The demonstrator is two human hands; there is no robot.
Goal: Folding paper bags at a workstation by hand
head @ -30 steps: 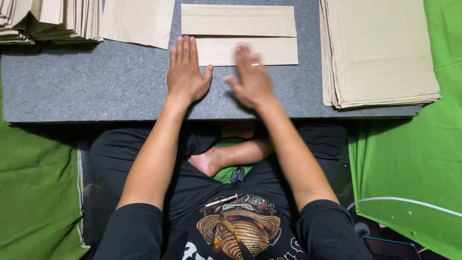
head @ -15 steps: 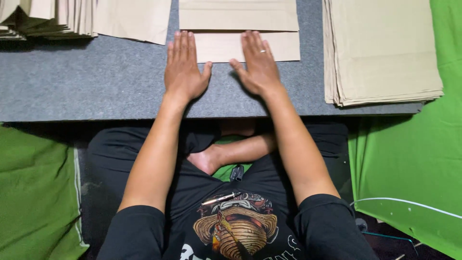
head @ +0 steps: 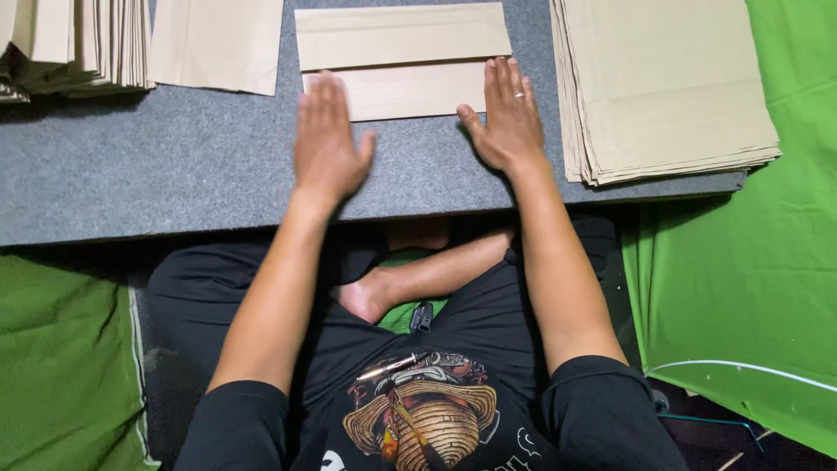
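Folded sheet: tan kraft paper sheet [head: 403,63] on grey felt-topped board [head: 174,174], centre far side; long axis runs left to right, parallel to board's near edge.
Fold: upper flap laid over top half; lower strip paler, sticking out toward the body.
Count, single sheets: two; the folded one, plus one loose tan sheet [head: 218,44] to its left, top cut off by frame.
Count, stacks: two; flat pile of tan sheets [head: 667,87] at right, overhanging board's right end; stack of folded pieces [head: 74,44] at far left, edges fanned, exact number not readable.
Left hand [head: 327,144]: flat, palm down, fingers straight and together, thumb spread; fingertips overlapping lower left corner of folded sheet, palm over felt. Grips nothing.
Right hand [head: 504,118]: flat, palm down, fingers extended, ring on one finger; fingertips at lower right end of folded sheet, palm on felt. Grips nothing.
Hands, relation: well apart, one at each end of the lower strip, both pointing away from the body.
Surroundings: green cloth [head: 767,262] at right and left of board; crossed legs in black under near edge.
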